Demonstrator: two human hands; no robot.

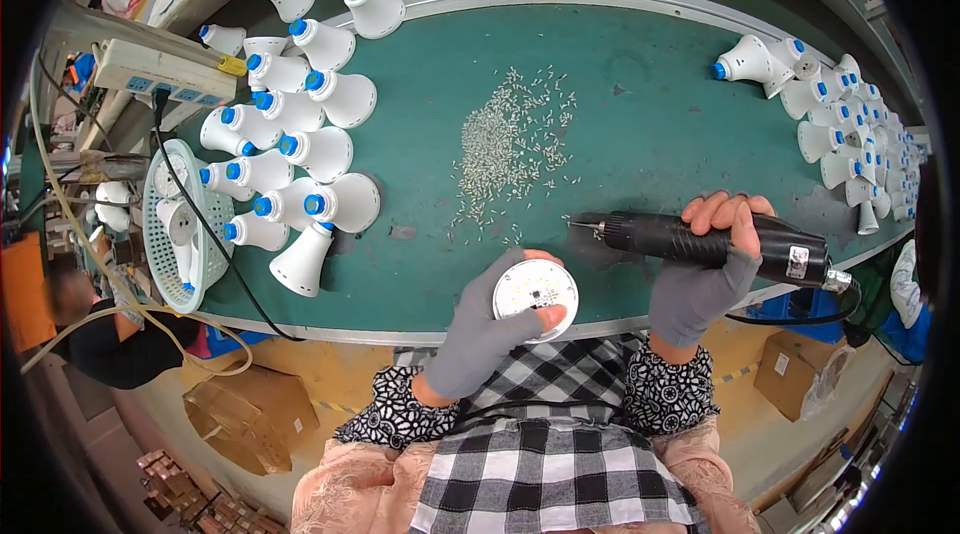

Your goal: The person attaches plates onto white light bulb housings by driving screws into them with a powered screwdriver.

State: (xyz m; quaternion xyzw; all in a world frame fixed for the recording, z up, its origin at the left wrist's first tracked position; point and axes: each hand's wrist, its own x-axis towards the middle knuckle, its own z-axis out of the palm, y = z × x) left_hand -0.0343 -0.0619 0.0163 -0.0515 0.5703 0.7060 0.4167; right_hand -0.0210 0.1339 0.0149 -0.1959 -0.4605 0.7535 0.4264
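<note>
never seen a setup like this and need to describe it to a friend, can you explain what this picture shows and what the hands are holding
No robot here: this single picture comes from a camera on a person's head, looking forward and down. Both hands wear grey fingerless gloves. The left hand holds a round white LED board; the right hand grips a black electric screwdriver. On the green tabletop lies a scattered pile of small screws, with blue-tipped white lamp housings grouped at both sides.
</note>
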